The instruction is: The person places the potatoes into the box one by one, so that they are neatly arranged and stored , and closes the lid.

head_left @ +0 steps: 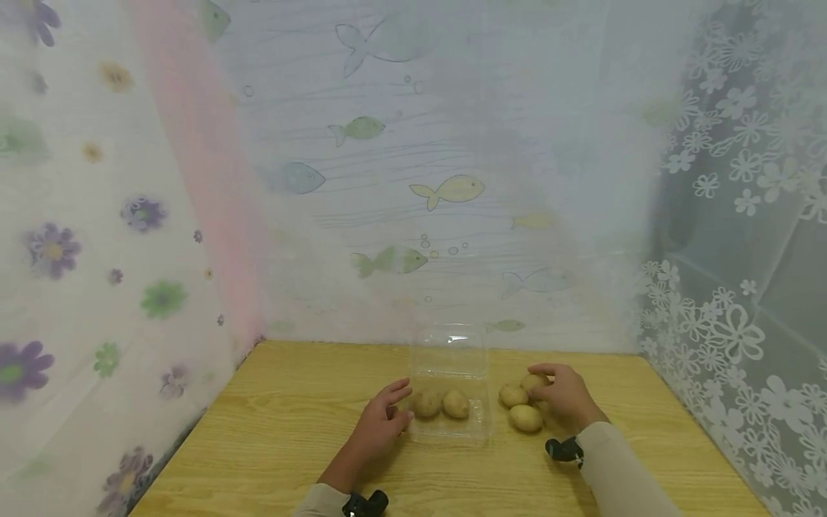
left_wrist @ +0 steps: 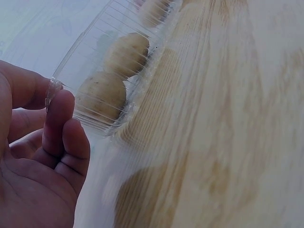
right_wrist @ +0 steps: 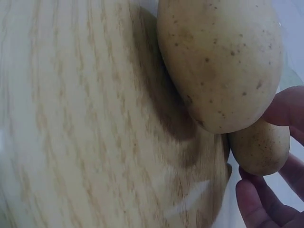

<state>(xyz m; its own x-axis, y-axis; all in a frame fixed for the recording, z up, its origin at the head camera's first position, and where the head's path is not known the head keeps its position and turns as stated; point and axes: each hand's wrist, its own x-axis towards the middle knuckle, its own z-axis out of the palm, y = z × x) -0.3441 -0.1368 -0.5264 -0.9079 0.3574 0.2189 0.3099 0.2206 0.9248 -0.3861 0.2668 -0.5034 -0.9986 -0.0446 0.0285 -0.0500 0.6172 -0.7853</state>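
Note:
My left hand (head_left: 381, 424) pinches the left rim of a clear plastic clamshell box (head_left: 478, 431) between thumb and fingers. The box's lid (head_left: 449, 352) stands raised at the back. Inside the box, a brown potato (head_left: 426, 403) sits beside a second potato (head_left: 456, 404). To the right of the box, three loose potatoes lie grouped on the table. My right hand (head_left: 568, 395) grips the farthest one (right_wrist: 261, 147), thumb on one side and fingers on the other. The nearest loose potato (head_left: 525, 418) looms large in the right wrist view, partly covering the gripped one.
The wood-grain table (head_left: 291, 402) meets a fish-print curtain (head_left: 388, 215) at its back edge. Flower-print sheets hang along both sides. Another loose potato (head_left: 513, 395) lies between the box and my right hand.

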